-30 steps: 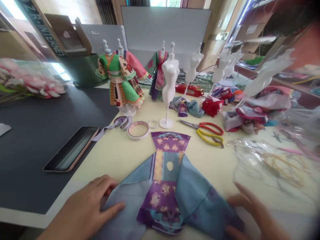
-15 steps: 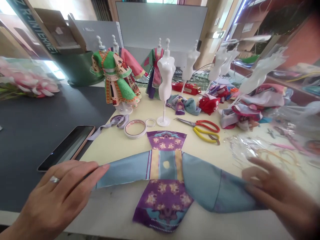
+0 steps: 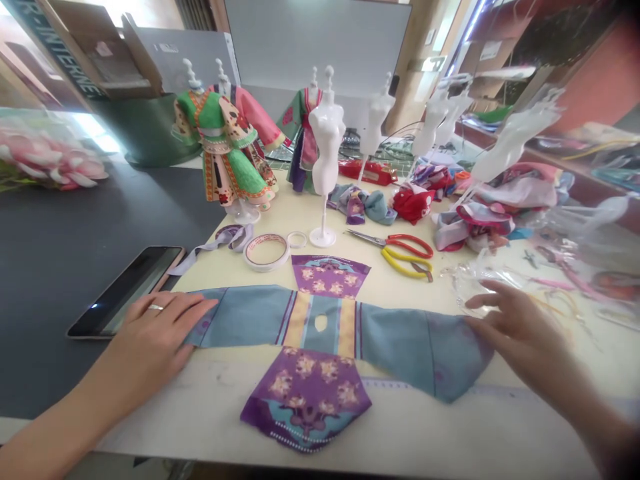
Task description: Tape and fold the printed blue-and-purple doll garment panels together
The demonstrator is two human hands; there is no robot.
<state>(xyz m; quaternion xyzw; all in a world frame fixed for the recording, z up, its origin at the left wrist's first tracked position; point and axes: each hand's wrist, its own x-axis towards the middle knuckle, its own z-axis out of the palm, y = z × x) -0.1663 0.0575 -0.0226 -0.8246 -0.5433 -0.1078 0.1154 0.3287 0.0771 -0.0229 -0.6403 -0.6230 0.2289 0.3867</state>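
A small doll robe (image 3: pixel 320 330) lies spread flat on the pale table (image 3: pixel 450 427), with blue sleeves stretched out sideways and purple flowered panels above and below a yellow-striped middle. My left hand (image 3: pixel 160 327) rests flat on the end of the left sleeve, fingers stretched out, a ring on one finger. My right hand (image 3: pixel 510 327) lies with fingers spread at the end of the right sleeve, touching its edge. Neither hand grips anything.
A phone (image 3: pixel 125 290) lies left on the dark mat. Beyond the robe are a tape roll (image 3: pixel 267 251), a bare white mannequin (image 3: pixel 326 147), red and yellow scissors (image 3: pixel 405 253), dressed mannequins (image 3: pixel 225 147), cloth piles (image 3: pixel 480 213) and crumpled clear plastic (image 3: pixel 565 280).
The sleeves, folded inward a second ago, have been drawn outward by both hands and now lie flat and straight. My hands have moved apart to the sleeve ends.
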